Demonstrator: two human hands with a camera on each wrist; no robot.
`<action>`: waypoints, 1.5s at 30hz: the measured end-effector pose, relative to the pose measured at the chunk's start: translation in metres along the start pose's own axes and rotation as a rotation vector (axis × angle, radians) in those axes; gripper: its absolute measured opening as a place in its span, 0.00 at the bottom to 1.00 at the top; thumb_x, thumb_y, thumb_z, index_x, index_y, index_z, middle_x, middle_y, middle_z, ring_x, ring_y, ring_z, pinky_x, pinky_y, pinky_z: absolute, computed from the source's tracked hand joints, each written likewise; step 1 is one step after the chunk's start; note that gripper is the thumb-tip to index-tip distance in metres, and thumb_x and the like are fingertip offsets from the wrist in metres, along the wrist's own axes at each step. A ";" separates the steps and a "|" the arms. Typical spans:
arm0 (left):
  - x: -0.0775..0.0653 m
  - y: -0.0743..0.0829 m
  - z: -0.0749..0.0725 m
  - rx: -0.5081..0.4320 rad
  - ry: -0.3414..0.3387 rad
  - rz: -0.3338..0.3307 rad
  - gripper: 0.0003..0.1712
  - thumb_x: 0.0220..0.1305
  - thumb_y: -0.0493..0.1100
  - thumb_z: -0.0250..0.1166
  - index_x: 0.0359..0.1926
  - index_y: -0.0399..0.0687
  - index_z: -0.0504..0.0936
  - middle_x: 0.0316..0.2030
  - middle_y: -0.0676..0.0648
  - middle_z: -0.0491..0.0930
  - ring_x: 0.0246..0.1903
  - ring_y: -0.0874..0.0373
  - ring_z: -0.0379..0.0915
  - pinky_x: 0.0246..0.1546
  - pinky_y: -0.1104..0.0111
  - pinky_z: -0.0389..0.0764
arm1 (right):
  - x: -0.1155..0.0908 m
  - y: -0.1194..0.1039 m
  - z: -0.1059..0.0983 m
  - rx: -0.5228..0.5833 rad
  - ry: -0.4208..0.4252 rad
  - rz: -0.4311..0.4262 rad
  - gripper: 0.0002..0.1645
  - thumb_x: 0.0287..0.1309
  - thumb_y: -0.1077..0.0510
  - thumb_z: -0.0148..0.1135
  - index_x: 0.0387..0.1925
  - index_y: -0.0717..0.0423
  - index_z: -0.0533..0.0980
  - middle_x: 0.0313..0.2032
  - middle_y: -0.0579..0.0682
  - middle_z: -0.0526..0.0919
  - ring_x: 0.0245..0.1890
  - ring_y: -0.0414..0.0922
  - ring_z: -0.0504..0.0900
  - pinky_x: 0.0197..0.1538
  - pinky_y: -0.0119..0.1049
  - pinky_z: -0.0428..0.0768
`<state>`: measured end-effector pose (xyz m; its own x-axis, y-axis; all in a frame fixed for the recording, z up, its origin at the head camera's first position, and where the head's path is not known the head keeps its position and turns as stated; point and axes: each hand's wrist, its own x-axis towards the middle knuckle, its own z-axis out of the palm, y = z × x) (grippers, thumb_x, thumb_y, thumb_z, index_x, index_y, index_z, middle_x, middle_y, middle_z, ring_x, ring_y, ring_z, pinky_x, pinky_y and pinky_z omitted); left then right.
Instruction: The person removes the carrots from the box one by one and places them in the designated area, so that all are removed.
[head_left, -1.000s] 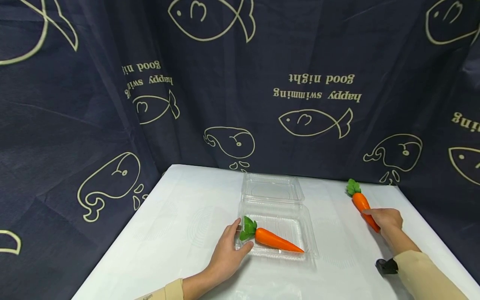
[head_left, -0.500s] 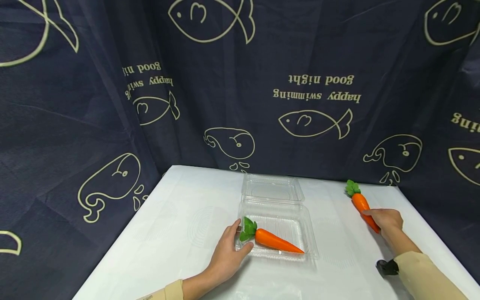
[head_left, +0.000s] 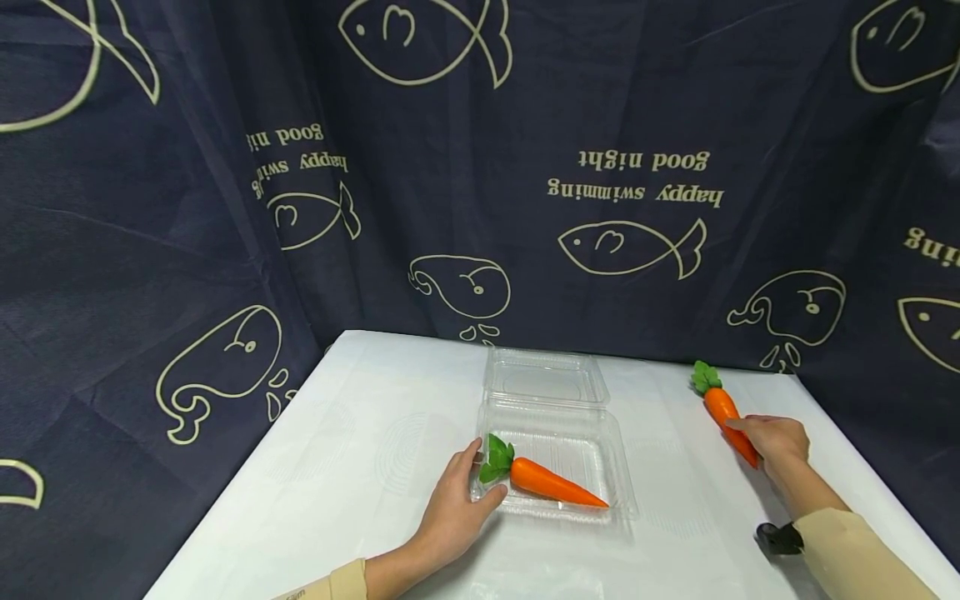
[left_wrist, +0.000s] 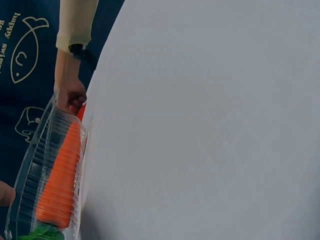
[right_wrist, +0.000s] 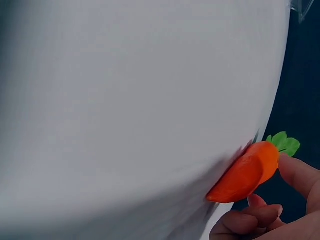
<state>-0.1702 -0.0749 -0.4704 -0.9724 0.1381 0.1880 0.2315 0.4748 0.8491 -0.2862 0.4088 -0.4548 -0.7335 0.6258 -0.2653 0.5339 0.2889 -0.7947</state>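
In the head view, my left hand (head_left: 450,517) rests at the near left corner of a clear plastic clamshell box (head_left: 618,454), thumb and fingers spread along its edge. Inside the box lies an orange carrot (head_left: 555,483) with green leaves, its tip over the near right rim. The left wrist view shows this carrot (left_wrist: 60,180) through the ribbed clear wall. Farther right, my right hand (head_left: 772,442) pinches a second carrot (head_left: 722,407) around its lower half, leaves pointing away. The right wrist view has that carrot (right_wrist: 245,172) beside the right hand's (right_wrist: 295,210) thumb and curled fingers.
The box's lid (head_left: 543,377) lies folded back, flat behind the base. White cloth covers the table (head_left: 337,467). A dark blue curtain (head_left: 480,167) with fish prints hangs along the back and sides. A black wrist device (head_left: 780,539) sits at the right sleeve.
The right hand and forearm have shifted very slightly to the right. Both carrots, the box and the left hand stay where they were.
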 end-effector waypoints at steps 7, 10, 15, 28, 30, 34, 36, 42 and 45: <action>0.000 0.000 0.000 -0.011 -0.001 0.002 0.46 0.64 0.51 0.69 0.75 0.39 0.59 0.60 0.46 0.73 0.62 0.50 0.70 0.65 0.46 0.68 | -0.005 -0.006 -0.001 -0.005 0.015 -0.002 0.38 0.61 0.51 0.66 0.68 0.66 0.68 0.69 0.69 0.64 0.60 0.63 0.69 0.65 0.57 0.72; 0.000 0.000 0.000 -0.010 0.000 0.003 0.46 0.65 0.51 0.69 0.75 0.39 0.59 0.60 0.46 0.73 0.62 0.49 0.70 0.65 0.46 0.68 | -0.009 -0.008 -0.001 -0.009 0.014 -0.020 0.38 0.62 0.51 0.66 0.68 0.66 0.68 0.70 0.70 0.63 0.62 0.63 0.68 0.66 0.57 0.71; -0.001 0.000 0.000 -0.008 0.001 0.002 0.45 0.65 0.51 0.69 0.75 0.39 0.59 0.60 0.46 0.73 0.62 0.49 0.70 0.66 0.46 0.68 | -0.016 -0.012 -0.003 -0.010 -0.006 -0.055 0.39 0.63 0.50 0.65 0.69 0.67 0.67 0.72 0.70 0.61 0.65 0.64 0.66 0.68 0.58 0.69; 0.000 -0.001 0.001 -0.001 0.002 0.003 0.45 0.65 0.51 0.68 0.75 0.39 0.59 0.61 0.45 0.73 0.62 0.49 0.70 0.65 0.47 0.69 | -0.036 -0.026 -0.003 -0.055 -0.041 -0.139 0.41 0.62 0.46 0.64 0.70 0.63 0.67 0.71 0.70 0.61 0.63 0.63 0.67 0.59 0.58 0.74; 0.000 -0.001 0.001 -0.001 0.002 0.004 0.45 0.65 0.51 0.68 0.75 0.39 0.59 0.61 0.45 0.73 0.62 0.49 0.70 0.65 0.47 0.69 | -0.039 -0.027 -0.003 -0.068 -0.052 -0.153 0.43 0.62 0.44 0.65 0.71 0.63 0.67 0.72 0.71 0.60 0.64 0.64 0.66 0.60 0.59 0.73; 0.000 -0.001 0.001 -0.005 0.002 0.004 0.45 0.65 0.51 0.68 0.75 0.39 0.59 0.61 0.44 0.73 0.63 0.49 0.70 0.66 0.47 0.69 | -0.046 -0.031 -0.002 -0.081 -0.080 -0.166 0.46 0.60 0.41 0.67 0.71 0.62 0.65 0.74 0.70 0.57 0.70 0.65 0.60 0.68 0.62 0.64; -0.001 -0.001 0.001 -0.003 0.002 0.005 0.45 0.65 0.51 0.68 0.75 0.39 0.59 0.61 0.44 0.73 0.63 0.49 0.70 0.66 0.47 0.69 | -0.050 -0.034 -0.002 -0.074 -0.100 -0.173 0.48 0.59 0.41 0.68 0.72 0.63 0.64 0.75 0.70 0.55 0.72 0.66 0.57 0.70 0.63 0.61; -0.001 -0.002 0.001 0.000 0.001 0.005 0.45 0.65 0.51 0.68 0.75 0.39 0.59 0.61 0.45 0.73 0.63 0.49 0.70 0.66 0.47 0.69 | -0.064 -0.038 0.001 -0.062 -0.150 -0.264 0.48 0.58 0.41 0.69 0.71 0.64 0.65 0.74 0.68 0.58 0.73 0.63 0.58 0.69 0.58 0.65; -0.001 -0.002 0.001 -0.001 0.004 0.006 0.45 0.65 0.51 0.68 0.75 0.40 0.59 0.61 0.45 0.73 0.63 0.49 0.70 0.66 0.47 0.69 | -0.070 -0.039 0.004 -0.078 -0.170 -0.323 0.46 0.59 0.40 0.69 0.70 0.63 0.68 0.72 0.67 0.63 0.68 0.61 0.65 0.57 0.50 0.74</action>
<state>-0.1699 -0.0751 -0.4724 -0.9712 0.1376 0.1947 0.2371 0.4734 0.8483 -0.2574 0.3510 -0.4069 -0.9252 0.3661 -0.1001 0.2896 0.5103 -0.8098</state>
